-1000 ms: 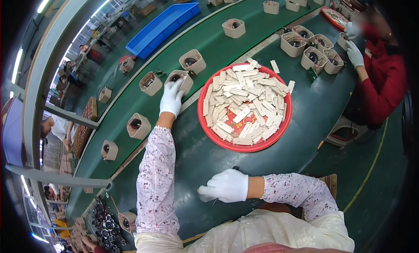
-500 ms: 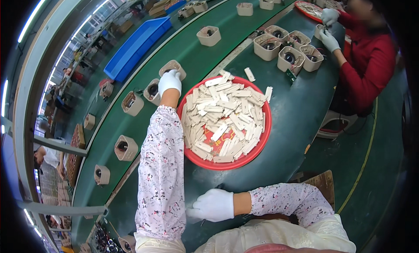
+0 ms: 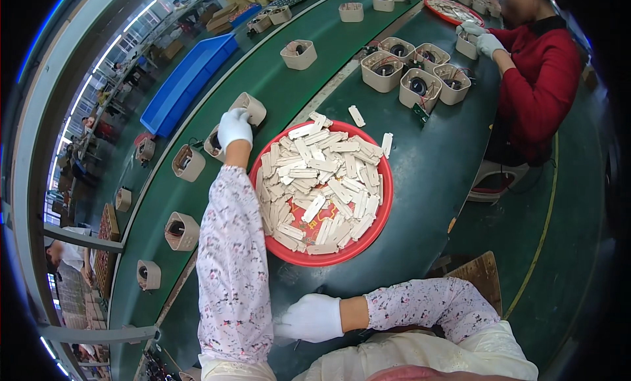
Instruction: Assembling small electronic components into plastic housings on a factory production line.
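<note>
On the green conveyor belt, my left hand [image 3: 234, 128], in a white glove, grips the near rim of a beige plastic housing [image 3: 256, 110]. Its fingertips are partly hidden by the back of the hand. Another beige housing [image 3: 211, 144] stands just beside that hand, partly covered by it. My right hand [image 3: 312, 318], gloved as well, rests low over the green table [image 3: 420, 213] close to my body. Its fingers are curled, and whatever they may hold is hidden. Between my arms and the far table stands a red round tray [image 3: 328, 259] heaped with flat off-white plastic strips [image 3: 322, 164].
Several housings with black round parts and wires [image 3: 420, 89] stand grouped at the table's far right. A co-worker in a red sweater [image 3: 545, 79] handles a housing there. More housings [image 3: 182, 231] line the belt. Beyond it lies a blue bin [image 3: 187, 85]. Two loose strips [image 3: 357, 115] lie beside the tray.
The whole view has shifted, so the tray and table sit further left and lower. My left hand stays at the housing, slightly nearer its left side. My right hand stays curled near my body.
</note>
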### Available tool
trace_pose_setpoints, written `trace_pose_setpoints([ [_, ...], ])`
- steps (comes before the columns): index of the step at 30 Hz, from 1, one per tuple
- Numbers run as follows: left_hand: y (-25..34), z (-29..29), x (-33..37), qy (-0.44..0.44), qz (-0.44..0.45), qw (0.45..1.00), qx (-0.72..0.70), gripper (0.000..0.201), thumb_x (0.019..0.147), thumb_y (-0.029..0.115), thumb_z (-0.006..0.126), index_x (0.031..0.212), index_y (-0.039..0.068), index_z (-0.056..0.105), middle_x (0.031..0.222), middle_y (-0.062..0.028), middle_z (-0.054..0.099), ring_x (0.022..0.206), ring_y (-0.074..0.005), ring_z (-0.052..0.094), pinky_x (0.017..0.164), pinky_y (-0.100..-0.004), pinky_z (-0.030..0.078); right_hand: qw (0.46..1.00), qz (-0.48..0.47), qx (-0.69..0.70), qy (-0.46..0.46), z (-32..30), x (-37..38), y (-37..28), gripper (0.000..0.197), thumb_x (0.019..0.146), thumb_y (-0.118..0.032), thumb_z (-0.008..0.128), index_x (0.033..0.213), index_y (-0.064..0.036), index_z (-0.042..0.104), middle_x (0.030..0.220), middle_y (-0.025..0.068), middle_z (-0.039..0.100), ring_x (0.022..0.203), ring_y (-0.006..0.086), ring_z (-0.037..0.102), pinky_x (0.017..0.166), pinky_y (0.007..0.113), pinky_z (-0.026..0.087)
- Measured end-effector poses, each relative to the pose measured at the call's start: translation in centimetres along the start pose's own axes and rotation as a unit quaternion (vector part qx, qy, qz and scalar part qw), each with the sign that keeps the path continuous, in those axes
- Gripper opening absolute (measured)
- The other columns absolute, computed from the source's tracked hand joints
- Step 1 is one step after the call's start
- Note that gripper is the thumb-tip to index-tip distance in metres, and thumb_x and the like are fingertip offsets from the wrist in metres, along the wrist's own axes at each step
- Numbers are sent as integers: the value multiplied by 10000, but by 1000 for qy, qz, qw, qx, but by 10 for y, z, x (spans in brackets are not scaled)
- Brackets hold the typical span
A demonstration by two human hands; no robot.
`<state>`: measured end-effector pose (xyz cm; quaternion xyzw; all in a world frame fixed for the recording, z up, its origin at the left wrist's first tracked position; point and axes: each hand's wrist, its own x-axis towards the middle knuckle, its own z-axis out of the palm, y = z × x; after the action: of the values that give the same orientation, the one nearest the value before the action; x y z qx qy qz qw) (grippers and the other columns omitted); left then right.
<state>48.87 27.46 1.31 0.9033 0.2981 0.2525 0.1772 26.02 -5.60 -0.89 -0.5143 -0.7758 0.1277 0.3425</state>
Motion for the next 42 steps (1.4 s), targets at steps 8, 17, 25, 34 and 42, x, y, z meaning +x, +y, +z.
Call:
trace_pose_setpoints([
  [8,-24,-149,-173,12,201,975,-94,91,847,27,671,935,4,674,944,-142,643,874,-299,648,774,-358,516,988,-9,38,149,-36,-2,-1,426,806,-141,632,1230,-129,592,723,45,605,646,258,648,544,408,509],
  [17,-21,-235,-422,-190,268,944,-12,294,720,-16,630,968,127,698,1020,-72,674,848,-287,665,719,-384,549,918,140,217,299,-38,3,-10,291,912,25,549,1176,29,669,816,126,696,654,146,679,639,280,537],
  [25,-12,-220,-469,44,34,998,-42,421,844,56,676,1258,43,600,1155,-173,644,1004,-371,628,899,-414,508,961,139,164,172,-17,23,-31,258,910,-80,652,1164,-53,689,1000,138,735,715,224,720,669,316,568],
  [34,-6,-215,-497,-131,-243,919,-281,253,821,115,784,1011,38,636,852,-97,675,705,-185,670,640,-270,525,976,91,-1,198,0,32,-21,281,879,-36,651,1157,-64,678,1005,144,725,831,310,711,711,372,565],
  [42,7,-218,-492,-126,221,965,60,388,684,63,718,1058,166,696,1163,-94,607,965,-287,625,775,-350,542,954,137,-47,262,11,28,-24,297,882,-18,634,1173,-54,674,1032,149,726,861,296,718,744,352,573],
])
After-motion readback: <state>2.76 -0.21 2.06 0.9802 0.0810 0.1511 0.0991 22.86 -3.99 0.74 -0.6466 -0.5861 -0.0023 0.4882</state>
